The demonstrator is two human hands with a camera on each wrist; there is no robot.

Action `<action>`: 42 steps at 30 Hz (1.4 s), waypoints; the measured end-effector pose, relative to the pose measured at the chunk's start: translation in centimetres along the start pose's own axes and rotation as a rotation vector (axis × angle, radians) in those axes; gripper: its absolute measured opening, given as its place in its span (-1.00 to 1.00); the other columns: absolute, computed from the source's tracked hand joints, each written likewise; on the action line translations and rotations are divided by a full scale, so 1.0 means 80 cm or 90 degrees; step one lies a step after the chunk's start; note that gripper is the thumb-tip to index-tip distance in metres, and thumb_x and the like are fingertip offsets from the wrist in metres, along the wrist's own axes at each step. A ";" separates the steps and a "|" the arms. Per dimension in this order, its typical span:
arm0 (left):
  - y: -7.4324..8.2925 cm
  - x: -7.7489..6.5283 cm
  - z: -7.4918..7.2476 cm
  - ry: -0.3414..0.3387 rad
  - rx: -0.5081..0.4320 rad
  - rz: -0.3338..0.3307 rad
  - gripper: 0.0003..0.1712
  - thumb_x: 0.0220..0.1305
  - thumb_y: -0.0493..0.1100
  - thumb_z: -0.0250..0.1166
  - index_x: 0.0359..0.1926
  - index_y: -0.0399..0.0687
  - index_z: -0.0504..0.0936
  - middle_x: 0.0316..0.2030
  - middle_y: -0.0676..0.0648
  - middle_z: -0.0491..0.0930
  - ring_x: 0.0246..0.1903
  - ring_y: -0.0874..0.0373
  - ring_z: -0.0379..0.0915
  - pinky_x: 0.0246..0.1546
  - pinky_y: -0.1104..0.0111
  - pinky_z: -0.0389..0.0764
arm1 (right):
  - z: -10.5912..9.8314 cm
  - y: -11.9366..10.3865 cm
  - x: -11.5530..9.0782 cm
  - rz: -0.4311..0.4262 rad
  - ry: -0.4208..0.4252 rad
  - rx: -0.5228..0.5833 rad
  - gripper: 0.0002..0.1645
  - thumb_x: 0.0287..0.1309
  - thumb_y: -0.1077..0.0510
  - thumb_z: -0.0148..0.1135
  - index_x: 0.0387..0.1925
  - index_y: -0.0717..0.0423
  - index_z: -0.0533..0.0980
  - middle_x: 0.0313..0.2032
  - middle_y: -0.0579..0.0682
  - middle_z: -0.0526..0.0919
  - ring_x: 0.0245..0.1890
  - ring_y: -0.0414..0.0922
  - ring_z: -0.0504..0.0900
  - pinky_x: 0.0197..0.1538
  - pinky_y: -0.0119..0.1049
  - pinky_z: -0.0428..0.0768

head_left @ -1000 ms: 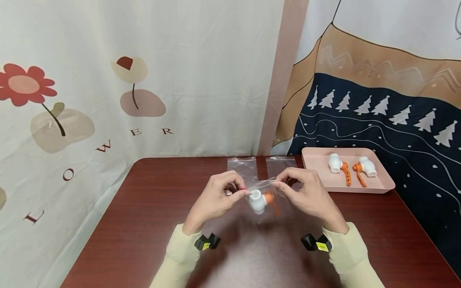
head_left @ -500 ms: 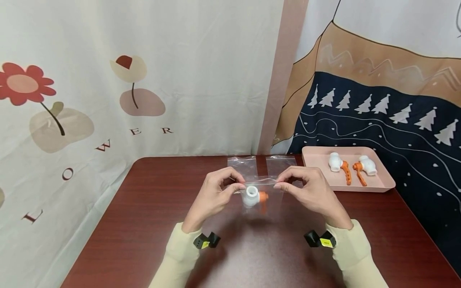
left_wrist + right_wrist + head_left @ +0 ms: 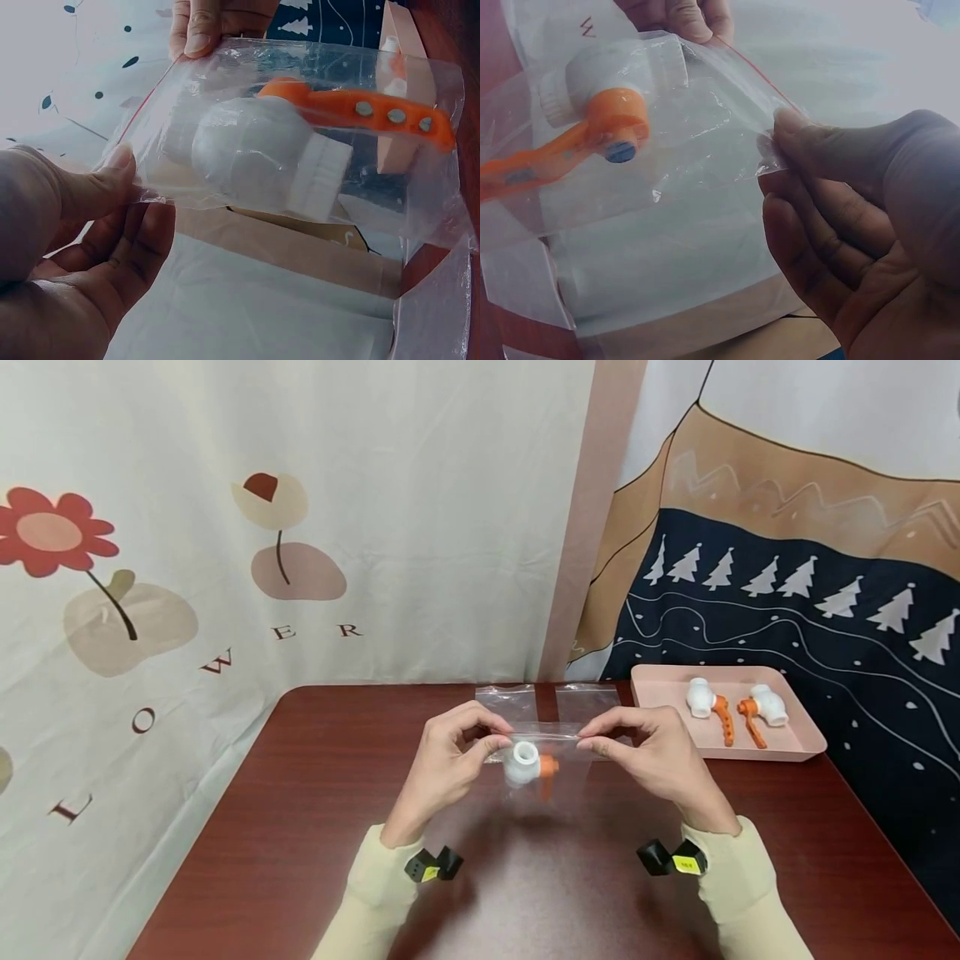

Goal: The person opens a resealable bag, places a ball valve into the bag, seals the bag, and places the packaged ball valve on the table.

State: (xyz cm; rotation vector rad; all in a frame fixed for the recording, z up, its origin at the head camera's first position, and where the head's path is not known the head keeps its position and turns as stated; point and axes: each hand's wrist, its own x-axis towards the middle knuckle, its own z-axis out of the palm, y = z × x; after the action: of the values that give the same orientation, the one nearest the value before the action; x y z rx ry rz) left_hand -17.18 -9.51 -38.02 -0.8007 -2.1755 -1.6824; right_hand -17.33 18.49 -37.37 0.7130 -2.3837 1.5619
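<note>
A clear zip bag [image 3: 570, 772] with a red line along its top hangs between my two hands, above the table. Inside it is a white ball valve [image 3: 522, 765] with an orange lever handle [image 3: 360, 109]. My left hand [image 3: 453, 760] pinches the bag's top left corner between thumb and forefinger. At the other top corner, my right hand [image 3: 645, 756] pinches the bag the same way. In both wrist views the top edge is stretched straight between the thumbs. The valve sits toward the left side of the bag, its round opening facing up in the head view.
A pink tray [image 3: 798, 745] at the table's right back corner holds two more white valves [image 3: 768, 706] with orange handles. Two flat clear bags [image 3: 587, 700] lie at the back edge of the brown table [image 3: 315, 793]. Printed curtains [image 3: 435, 527] hang behind.
The bag's top, bunched and slanted a second ago, is now pulled straight and level. The valve has shifted slightly left, and my right hand has moved a little to the right.
</note>
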 end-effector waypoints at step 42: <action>0.007 0.000 0.013 0.045 -0.122 0.106 -0.69 0.15 -0.56 0.40 -0.07 -0.40 0.59 -0.31 -0.32 0.63 -0.28 0.20 0.64 -0.15 0.40 0.72 | 0.001 0.001 0.003 0.029 -0.038 0.034 -0.72 0.19 0.24 0.47 -0.07 0.02 0.64 -0.29 -0.09 0.71 -0.31 -0.16 0.63 -0.24 -0.38 0.66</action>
State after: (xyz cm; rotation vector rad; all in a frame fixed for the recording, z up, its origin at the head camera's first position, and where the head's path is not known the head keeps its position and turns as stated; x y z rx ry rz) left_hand -16.68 -8.41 -37.87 -0.9286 -1.8671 -1.8228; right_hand -17.56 18.36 -37.36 0.7314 -2.4260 1.6499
